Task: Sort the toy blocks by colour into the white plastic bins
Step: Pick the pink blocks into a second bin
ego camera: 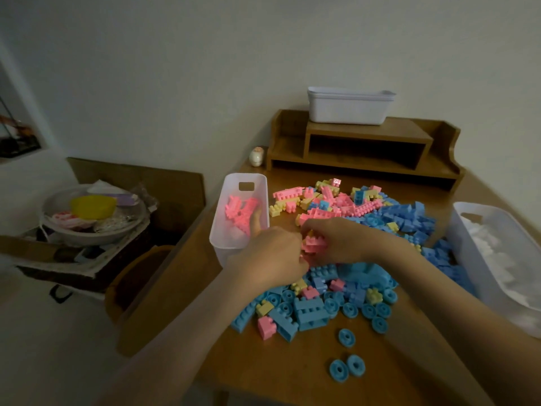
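Your left hand (269,253) meets the pink blocks (313,244) (grip hidden, can't tell); right hand (336,237) curls round them.

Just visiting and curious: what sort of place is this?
Probably a room in a home: a wooden desk with a wooden shelf riser against a plain wall, pastel plastic toy blocks spread across it, and a white bowl of household clutter beside it.

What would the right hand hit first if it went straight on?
Probably the left hand, just across the pink blocks the right hand grips; the white bin stands beyond.
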